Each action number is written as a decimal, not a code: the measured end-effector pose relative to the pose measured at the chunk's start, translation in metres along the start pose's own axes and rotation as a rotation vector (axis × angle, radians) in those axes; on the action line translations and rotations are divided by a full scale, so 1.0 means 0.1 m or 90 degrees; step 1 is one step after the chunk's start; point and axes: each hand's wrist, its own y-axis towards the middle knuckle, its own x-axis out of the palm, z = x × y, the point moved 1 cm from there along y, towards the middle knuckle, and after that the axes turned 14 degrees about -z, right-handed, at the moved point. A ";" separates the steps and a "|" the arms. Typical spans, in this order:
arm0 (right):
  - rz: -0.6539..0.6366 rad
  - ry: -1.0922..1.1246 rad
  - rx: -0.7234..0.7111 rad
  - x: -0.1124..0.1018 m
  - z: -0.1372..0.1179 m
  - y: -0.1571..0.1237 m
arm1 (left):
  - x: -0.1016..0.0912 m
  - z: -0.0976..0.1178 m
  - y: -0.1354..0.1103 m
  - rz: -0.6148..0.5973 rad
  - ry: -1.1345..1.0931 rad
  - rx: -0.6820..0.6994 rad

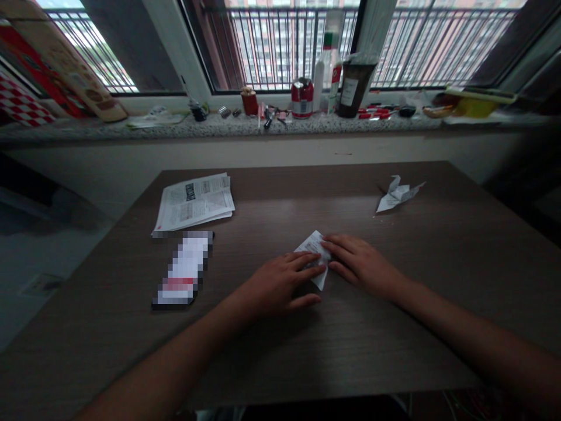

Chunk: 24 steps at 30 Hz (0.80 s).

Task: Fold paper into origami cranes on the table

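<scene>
A small folded piece of white printed paper lies on the dark wooden table near its middle. My left hand rests flat on the paper's left part, fingers stretched out and pressing down. My right hand lies on the paper's right edge, fingers extended and pressed against it. Both hands cover much of the paper.
A finished folded paper figure sits at the table's far right. A stack of printed sheets lies far left, with a phone in front of it. The stone windowsill behind holds a red can, bottles, a dark cup and small tools.
</scene>
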 end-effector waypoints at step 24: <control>-0.070 -0.085 0.077 0.07 0.21 -0.28 | 0.00 -0.01 -0.01 -0.003 -0.011 0.004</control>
